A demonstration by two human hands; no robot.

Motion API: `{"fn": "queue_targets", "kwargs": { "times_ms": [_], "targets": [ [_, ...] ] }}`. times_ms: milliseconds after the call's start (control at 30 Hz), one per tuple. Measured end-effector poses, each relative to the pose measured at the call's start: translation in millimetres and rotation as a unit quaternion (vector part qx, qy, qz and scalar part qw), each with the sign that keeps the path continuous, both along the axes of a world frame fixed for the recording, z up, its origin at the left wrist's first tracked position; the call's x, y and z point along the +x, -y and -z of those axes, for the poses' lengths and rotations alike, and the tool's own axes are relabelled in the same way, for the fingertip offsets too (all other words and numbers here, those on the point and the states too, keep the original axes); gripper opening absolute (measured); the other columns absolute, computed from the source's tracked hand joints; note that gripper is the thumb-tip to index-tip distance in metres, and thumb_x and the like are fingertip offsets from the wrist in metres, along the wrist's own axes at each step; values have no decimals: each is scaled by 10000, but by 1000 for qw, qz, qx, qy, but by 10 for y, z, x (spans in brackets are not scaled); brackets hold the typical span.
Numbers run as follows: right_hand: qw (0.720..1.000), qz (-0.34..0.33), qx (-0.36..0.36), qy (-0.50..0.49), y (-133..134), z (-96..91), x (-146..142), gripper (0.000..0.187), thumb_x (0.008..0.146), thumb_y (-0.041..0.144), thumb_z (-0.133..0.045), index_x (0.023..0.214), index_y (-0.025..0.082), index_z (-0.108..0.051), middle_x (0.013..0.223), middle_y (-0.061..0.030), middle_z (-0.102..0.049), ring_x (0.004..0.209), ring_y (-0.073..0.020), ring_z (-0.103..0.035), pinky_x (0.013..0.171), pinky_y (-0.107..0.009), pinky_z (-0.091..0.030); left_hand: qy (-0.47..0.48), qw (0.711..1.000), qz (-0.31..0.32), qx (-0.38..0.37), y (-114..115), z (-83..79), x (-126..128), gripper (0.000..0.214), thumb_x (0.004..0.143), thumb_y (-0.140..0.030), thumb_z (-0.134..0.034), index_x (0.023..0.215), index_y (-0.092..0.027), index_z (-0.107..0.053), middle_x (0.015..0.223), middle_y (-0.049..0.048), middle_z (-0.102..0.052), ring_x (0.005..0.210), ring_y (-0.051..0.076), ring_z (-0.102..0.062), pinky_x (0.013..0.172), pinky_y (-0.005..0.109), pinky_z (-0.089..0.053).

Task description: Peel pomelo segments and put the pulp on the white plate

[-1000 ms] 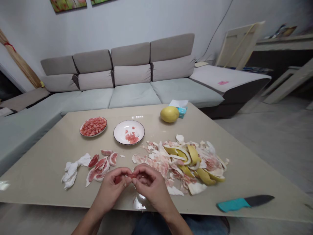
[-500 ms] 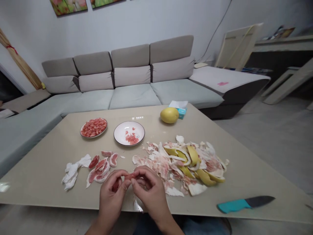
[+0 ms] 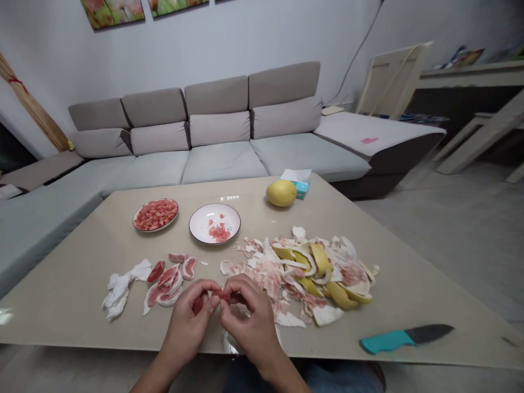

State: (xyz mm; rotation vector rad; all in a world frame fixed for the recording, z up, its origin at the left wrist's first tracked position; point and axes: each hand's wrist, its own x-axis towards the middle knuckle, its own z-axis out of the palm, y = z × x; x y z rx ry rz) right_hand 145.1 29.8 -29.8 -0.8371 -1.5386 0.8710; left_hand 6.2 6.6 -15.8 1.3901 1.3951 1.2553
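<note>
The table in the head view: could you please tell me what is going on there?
A person's left hand and right hand pinch a pink fruit piece together above the near edge of the table. Left lie segments, right a peel heap. Beyond stand a full plate of flesh and a nearly bare plate.

Nothing readable anywhere in this shot. The tissue box [image 3: 303, 189] at the far end of the surface [image 3: 82, 284] is too small and blurred for any lettering, and the wall pictures [image 3: 112, 11] show only colour.
</note>
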Motion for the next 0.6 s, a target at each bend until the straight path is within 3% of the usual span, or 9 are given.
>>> {"fn": "queue_targets", "kwargs": {
  "times_ms": [167,267,400,600],
  "targets": [
    [996,-16,-64,-60,5,1,-20,86,779,128,-605,786,213,-611,832,-35,-583,760,-164,-600,615,-241,-538,211,973,-37,-84,-4,114,82,355,755,-446,-728,946,-153,-666,731,-5,-594,437,29,-316,421,170,-215],
    [981,-46,-137,-130,-17,17,-17,41,810,216,-638,788,206,-605,840,-28,-570,730,-150,-604,616,-235,-545,270,958,-40,-93,-15,95,93,377,737,-427,-756,972,-146,-665,736,-16,-572,429,6,-277,412,162,-172],
    [961,-100,-191,-173,-29,50,-10,157,792,317,-700,877,214,-617,861,-19,-593,712,-145,-620,621,-240,-545,246,964,-53,-89,-7,95,69,362,745,-425,-751,971,-152,-681,681,-31,-546,452,24,-299,423,162,-199],
    [970,-79,-188,-130,-23,46,-5,188,809,380,-690,867,202,-670,897,-48,-630,756,-165,-643,643,-252,-564,187,977,-56,-84,0,145,8,353,748,-437,-740,968,-164,-699,646,-36,-535,476,52,-323,436,180,-218]
  ]
}}
